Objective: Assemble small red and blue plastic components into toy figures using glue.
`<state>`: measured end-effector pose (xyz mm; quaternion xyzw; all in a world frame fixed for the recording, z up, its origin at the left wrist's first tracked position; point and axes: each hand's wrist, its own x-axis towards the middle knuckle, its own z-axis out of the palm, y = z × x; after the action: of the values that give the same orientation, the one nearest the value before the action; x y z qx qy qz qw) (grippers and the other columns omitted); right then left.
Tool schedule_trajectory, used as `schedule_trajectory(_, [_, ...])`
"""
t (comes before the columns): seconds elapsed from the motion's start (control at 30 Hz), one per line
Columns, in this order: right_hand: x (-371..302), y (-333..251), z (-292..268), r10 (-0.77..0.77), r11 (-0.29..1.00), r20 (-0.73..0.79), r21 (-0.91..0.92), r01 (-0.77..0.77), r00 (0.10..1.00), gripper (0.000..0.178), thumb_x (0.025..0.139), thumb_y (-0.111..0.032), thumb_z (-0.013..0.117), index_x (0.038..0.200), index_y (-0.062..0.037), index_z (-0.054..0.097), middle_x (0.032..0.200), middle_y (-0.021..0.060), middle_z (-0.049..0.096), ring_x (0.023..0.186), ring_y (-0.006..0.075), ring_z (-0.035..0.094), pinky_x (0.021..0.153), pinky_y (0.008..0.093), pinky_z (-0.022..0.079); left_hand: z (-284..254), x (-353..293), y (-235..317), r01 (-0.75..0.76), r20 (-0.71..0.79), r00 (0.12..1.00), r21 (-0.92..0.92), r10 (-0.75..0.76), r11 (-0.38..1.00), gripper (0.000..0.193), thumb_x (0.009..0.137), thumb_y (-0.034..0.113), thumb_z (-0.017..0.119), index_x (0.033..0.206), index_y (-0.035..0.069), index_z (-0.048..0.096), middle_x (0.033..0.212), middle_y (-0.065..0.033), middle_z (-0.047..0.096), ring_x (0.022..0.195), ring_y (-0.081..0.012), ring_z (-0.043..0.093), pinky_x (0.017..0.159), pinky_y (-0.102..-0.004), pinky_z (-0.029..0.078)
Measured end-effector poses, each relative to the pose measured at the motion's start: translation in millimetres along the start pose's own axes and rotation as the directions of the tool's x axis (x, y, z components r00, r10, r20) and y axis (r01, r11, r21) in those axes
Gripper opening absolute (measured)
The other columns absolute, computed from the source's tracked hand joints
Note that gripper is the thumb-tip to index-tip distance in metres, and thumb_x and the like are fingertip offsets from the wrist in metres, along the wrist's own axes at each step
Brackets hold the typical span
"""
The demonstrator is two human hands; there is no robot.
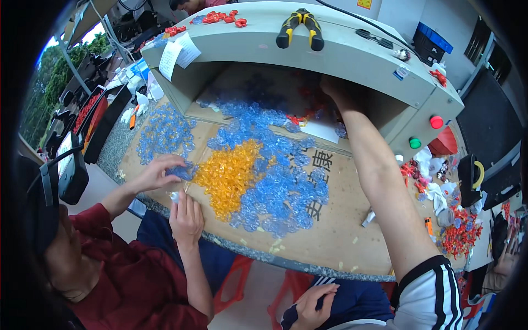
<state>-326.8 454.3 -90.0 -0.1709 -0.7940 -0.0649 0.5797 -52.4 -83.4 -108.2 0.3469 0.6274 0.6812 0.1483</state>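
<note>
My right arm reaches into the opening of a grey metal machine [242, 41]. Shadow inside hides most of my right hand [330, 85], near some red pieces, so its fingers cannot be made out. At the lower edge my left hand [316, 307] rests over my lap, holding nothing, its fingers loosely stretched. On the cardboard-covered table lie many clear blue plastic pieces [286, 192], spreading back into the machine. A heap of orange-yellow pieces [225, 176] sits left of them. A white sheet [324, 132] lies at the opening, with red pieces [296, 119] beside it.
At left, a co-worker in a maroon shirt [121, 275] handles blue pieces beside another blue pile [165, 132]. Yellow-black pliers [300, 27] lie on the machine, which has a red button [436, 121] and a green one [414, 143]. Red pieces [461, 234] cover the right side.
</note>
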Motion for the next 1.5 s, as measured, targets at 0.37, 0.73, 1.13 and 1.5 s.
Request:
schedule_trajectory(0.37, [-13, -29, -4, -0.062, 0.960, -0.072, -0.277, 0.040, 0.995, 0.029, 0.095, -0.012, 0.043, 0.117, 0.0017, 0.056, 0.116, 0.0238, 0.056, 0.112, 0.0387, 0.052, 0.096, 0.0496, 0.041, 5, 1, 11, -0.046, -0.020, 0.999, 0.019, 0.047, 0.999, 0.021, 0.080, -0.011, 0.062, 0.100, -0.006, 0.059, 0.086, -0.0169, 0.070, 0.075, -0.0241, 0.070, 0.068, -0.0304, 0.056])
schedule_trajectory(0.73, [-3, -53, -50, 0.262, 0.950, -0.018, -0.170, -0.261, 0.965, 0.026, 0.089, -0.014, 0.051, 0.109, 0.0007, 0.059, 0.105, 0.0225, 0.062, 0.101, 0.0387, 0.060, 0.088, 0.0499, 0.048, 3, -23, 25, -0.080, -0.049, 0.995, 0.089, 0.084, 0.993, 0.022, 0.079, -0.012, 0.063, 0.100, -0.006, 0.061, 0.085, -0.0163, 0.070, 0.073, -0.0238, 0.070, 0.066, -0.0298, 0.056])
schedule_trajectory(1.13, [-69, -250, -304, 0.615, -0.275, 0.686, 0.650, -0.708, 0.390, 0.010, 0.087, -0.001, 0.062, 0.092, 0.0028, 0.055, 0.084, 0.0105, 0.063, 0.072, 0.0178, 0.065, 0.069, 0.0296, 0.053, -17, 7, 39, 0.058, -0.200, 0.973, -0.269, -0.115, 0.962, 0.041, 0.094, 0.018, 0.058, 0.126, -0.004, 0.045, 0.115, -0.0172, 0.058, 0.094, -0.0212, 0.062, 0.080, -0.0320, 0.052])
schedule_trajectory(1.5, [-206, -249, -558, 0.395, 0.300, 0.787, 0.377, -0.876, 0.474, 0.015, 0.078, 0.004, 0.070, 0.090, 0.0038, 0.061, 0.083, 0.0065, 0.064, 0.071, 0.0091, 0.057, 0.066, 0.0228, 0.047, 40, -55, 29, 0.565, 0.369, 0.822, -0.441, -0.433, 0.698, 0.017, 0.088, 0.001, 0.060, 0.104, -0.003, 0.056, 0.098, -0.0093, 0.065, 0.088, -0.0099, 0.062, 0.071, -0.0258, 0.054])
